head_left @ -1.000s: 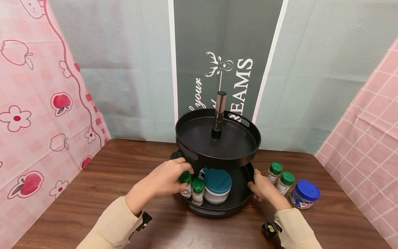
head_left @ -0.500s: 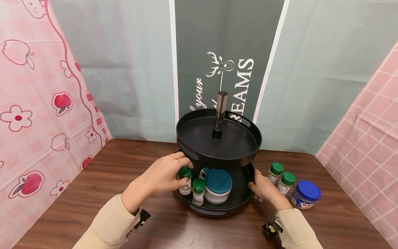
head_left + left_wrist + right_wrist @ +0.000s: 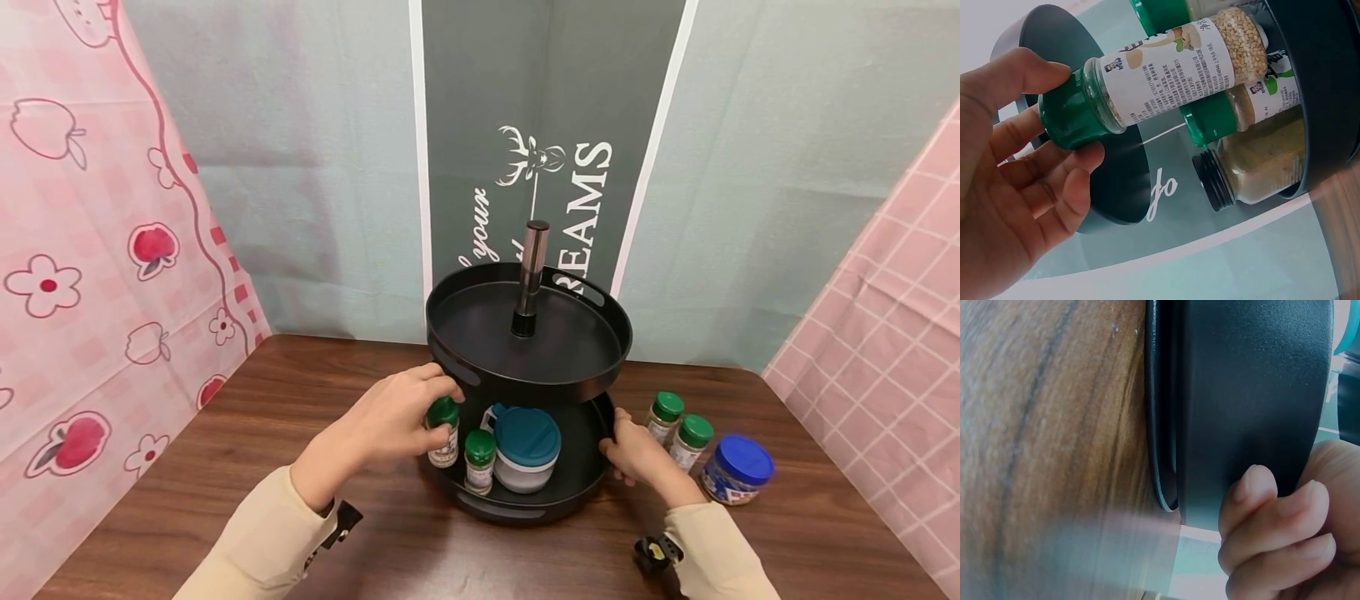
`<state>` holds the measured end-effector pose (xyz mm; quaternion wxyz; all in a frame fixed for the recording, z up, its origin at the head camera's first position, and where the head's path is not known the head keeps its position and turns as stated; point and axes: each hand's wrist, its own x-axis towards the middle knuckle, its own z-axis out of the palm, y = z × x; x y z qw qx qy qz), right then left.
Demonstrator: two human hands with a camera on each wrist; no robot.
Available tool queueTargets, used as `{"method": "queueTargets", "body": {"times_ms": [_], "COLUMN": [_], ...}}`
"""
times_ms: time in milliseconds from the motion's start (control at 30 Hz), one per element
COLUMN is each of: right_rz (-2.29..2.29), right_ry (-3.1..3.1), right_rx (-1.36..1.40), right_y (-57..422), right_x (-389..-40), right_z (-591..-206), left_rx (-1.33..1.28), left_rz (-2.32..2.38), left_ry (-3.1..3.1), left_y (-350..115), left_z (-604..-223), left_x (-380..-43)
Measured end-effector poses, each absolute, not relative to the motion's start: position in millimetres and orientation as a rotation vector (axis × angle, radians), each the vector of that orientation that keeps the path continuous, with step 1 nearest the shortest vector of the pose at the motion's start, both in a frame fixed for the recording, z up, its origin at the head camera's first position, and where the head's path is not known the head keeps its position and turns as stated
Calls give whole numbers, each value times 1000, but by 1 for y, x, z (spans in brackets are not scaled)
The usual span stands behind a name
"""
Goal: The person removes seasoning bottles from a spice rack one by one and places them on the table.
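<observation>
My left hand [image 3: 397, 412] pinches the green cap of a spice jar [image 3: 1172, 72] between thumb and fingers. White-labelled, with sesame seeds showing at its base, this jar is at the left side of the lower tray [image 3: 577, 442] of a black two-tier rack. Whether its base touches the tray is unclear. Beside it in the tray stand another green-capped spice jar [image 3: 479, 462] and a white container with a teal lid [image 3: 527, 450]. My right hand [image 3: 645, 457] grips the lower tray's right rim, its fingers [image 3: 1272, 519] curled against the outer wall.
Above is the upper tray [image 3: 487, 333], with a metallic post [image 3: 531, 267] rising from it. On the table [image 3: 337, 533] at right stand two green-capped jars [image 3: 693, 437] and a blue-lidded jar [image 3: 737, 468]. A black-capped jar [image 3: 1254, 169] lies behind the held jar in the left wrist view.
My left hand has shifted slightly left and up with the sesame jar, widening the gap to the neighbouring green-capped jar. My right hand stays on the tray rim.
</observation>
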<state>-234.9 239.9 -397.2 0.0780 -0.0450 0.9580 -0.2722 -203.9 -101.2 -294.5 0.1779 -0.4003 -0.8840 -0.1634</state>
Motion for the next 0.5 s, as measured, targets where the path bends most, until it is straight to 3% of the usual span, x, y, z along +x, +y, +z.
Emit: {"method": "queueTargets", "body": {"times_ms": [500], "right_rz": [-823], "right_ry": [2860], "right_rx": [-144], "right_y": [241], "right_x": [-233], "right_z": [-397], "left_rx": [-1043], "left_rz": [-448], "left_ry": [-2597], "left_y": [-118], "left_z": [-292], "left_x": [-204]}}
